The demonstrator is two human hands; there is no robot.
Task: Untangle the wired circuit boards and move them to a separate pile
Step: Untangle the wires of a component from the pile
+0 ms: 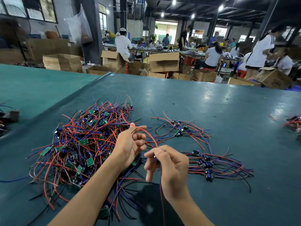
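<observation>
A big tangled heap [81, 141] of small green circuit boards with red, blue and black wires lies on the teal table at centre left. My left hand [130, 144] is raised over its right edge and pinches a red wire [147, 133] and a black wire end. The red wire arcs down to my right hand [169, 167], which pinches it between thumb and forefinger; wires hang below that hand. A small loose group of wired boards [180, 129] lies to the right, and a neater pile [208, 165] lies in front of it.
The teal table cover [211, 101] stretches far and right. More wired parts sit at the right edge [293, 123] and at the left edge [6, 121]. Cardboard boxes [164, 61] and several working people fill the hall behind.
</observation>
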